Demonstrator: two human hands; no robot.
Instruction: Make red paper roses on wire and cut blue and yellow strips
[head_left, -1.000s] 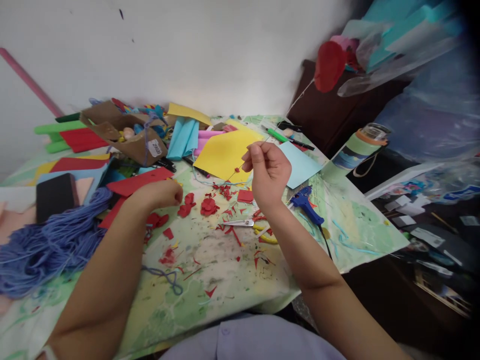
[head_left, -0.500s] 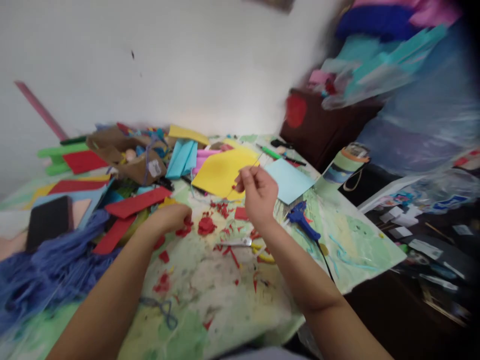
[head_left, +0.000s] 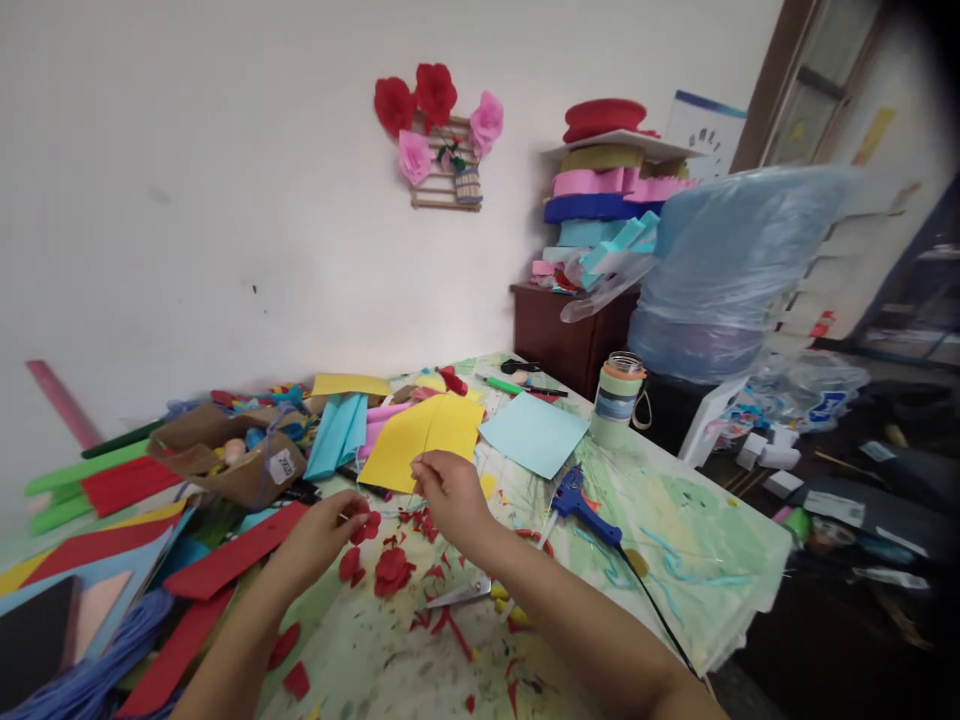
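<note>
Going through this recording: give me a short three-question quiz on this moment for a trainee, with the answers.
1. True or false: the blue glue gun stands upright.
2. What does the right hand pinch? A) a paintbrush B) a thin stem C) a pencil
3. Fill in the colour: the flower on the mat near the left hand is ____.

Key: 1 false; 2 B; 3 red.

My right hand [head_left: 450, 497] can swing right across the table [head_left: 697, 570] only as far as the blue glue gun [head_left: 581, 505] and its black cord [head_left: 645, 600]. Leftward, red foam strips [head_left: 236, 550] block my left hand [head_left: 319, 545], and scissors [head_left: 459, 594] lie below my right wrist.
</note>
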